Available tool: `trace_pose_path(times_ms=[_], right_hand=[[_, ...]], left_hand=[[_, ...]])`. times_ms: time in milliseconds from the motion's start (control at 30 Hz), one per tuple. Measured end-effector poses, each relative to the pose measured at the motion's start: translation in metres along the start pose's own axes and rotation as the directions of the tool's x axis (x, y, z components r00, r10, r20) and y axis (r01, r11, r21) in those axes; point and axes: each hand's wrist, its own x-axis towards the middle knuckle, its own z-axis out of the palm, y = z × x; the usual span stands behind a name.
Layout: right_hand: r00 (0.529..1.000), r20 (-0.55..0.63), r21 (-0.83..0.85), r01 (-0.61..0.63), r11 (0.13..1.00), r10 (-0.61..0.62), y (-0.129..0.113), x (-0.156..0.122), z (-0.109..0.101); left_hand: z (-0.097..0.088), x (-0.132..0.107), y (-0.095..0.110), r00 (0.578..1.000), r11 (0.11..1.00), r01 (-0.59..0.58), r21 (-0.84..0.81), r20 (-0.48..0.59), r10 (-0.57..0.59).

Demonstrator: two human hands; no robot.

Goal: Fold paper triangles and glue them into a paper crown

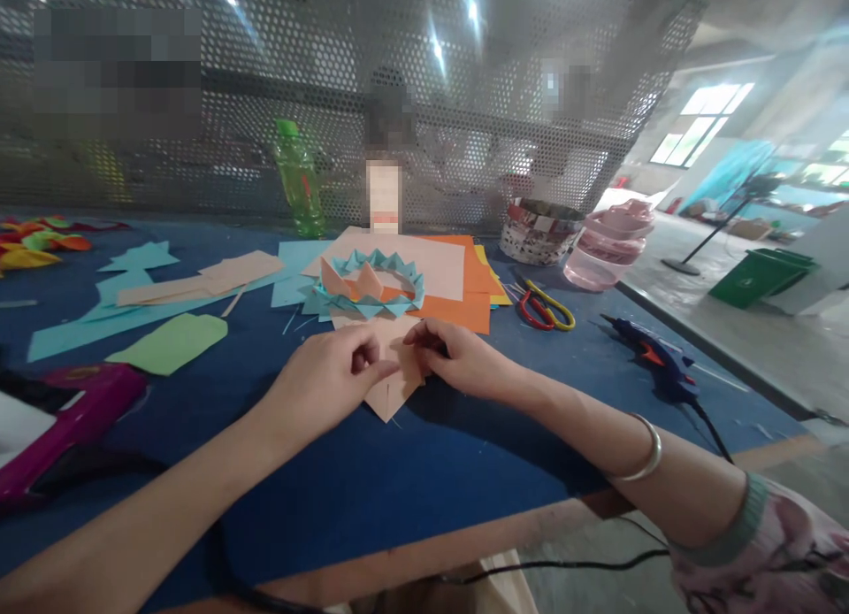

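Observation:
My left hand (332, 375) and my right hand (461, 359) both pinch a folded peach paper piece (391, 393) that lies on the blue table (371, 490). The fingers of each hand are closed on its upper edges, and its pointed corner sticks out toward me. Just behind it sits a ring of folded light-blue and peach paper triangles (371, 282) on top of orange paper sheets (464, 309) and a peach sheet (431, 264). A silver bangle (646, 450) is on my right wrist.
Scissors with red and yellow handles (545, 309) and a blue glue gun (653, 357) with its cord lie to the right. A pink jug (607, 247), a woven basket (540, 232) and a green bottle (298, 176) stand behind. Paper scraps (169, 341) and a magenta glue gun (72, 415) lie to the left.

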Motion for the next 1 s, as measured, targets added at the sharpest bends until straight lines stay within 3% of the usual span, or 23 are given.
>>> trace_pose_path(times_ms=[67,133,267,400,600,767,867,1000], right_hand=[[1.000,-0.024,0.007,-0.001,1.000,0.001,0.001,0.000,0.002],[0.999,-0.039,0.017,0.003,1.000,-0.002,0.003,0.000,0.004],[0.997,-0.082,0.032,0.014,0.999,-0.011,0.006,0.000,0.007],[0.995,-0.095,0.019,0.019,1.000,-0.017,0.004,-0.001,0.007],[0.989,-0.141,-0.029,0.044,0.999,-0.047,0.001,-0.004,0.008],[0.979,-0.195,-0.015,0.064,0.998,-0.065,-0.001,-0.005,0.009],[0.954,-0.275,-0.026,0.120,0.992,-0.122,-0.006,-0.006,0.007],[0.871,-0.381,-0.160,0.269,0.950,-0.311,-0.015,-0.011,0.004]], left_hand=[[-0.001,0.002,-0.004,0.994,0.999,-0.029,-0.022,-0.102,0.027],[-0.001,0.004,-0.007,0.990,0.997,-0.057,-0.052,-0.131,0.049],[0.005,0.008,-0.011,0.996,0.993,-0.086,-0.076,-0.039,0.084],[0.010,0.009,-0.009,0.992,0.992,-0.124,-0.017,-0.014,0.124],[0.003,0.007,-0.004,0.998,1.000,0.025,-0.009,0.060,-0.025],[-0.003,0.008,-0.011,0.992,0.975,0.119,-0.189,-0.016,-0.124],[-0.005,0.009,-0.013,0.980,0.895,0.170,-0.411,-0.020,-0.196],[-0.008,0.010,-0.005,0.924,0.616,0.337,-0.712,0.126,-0.360]])
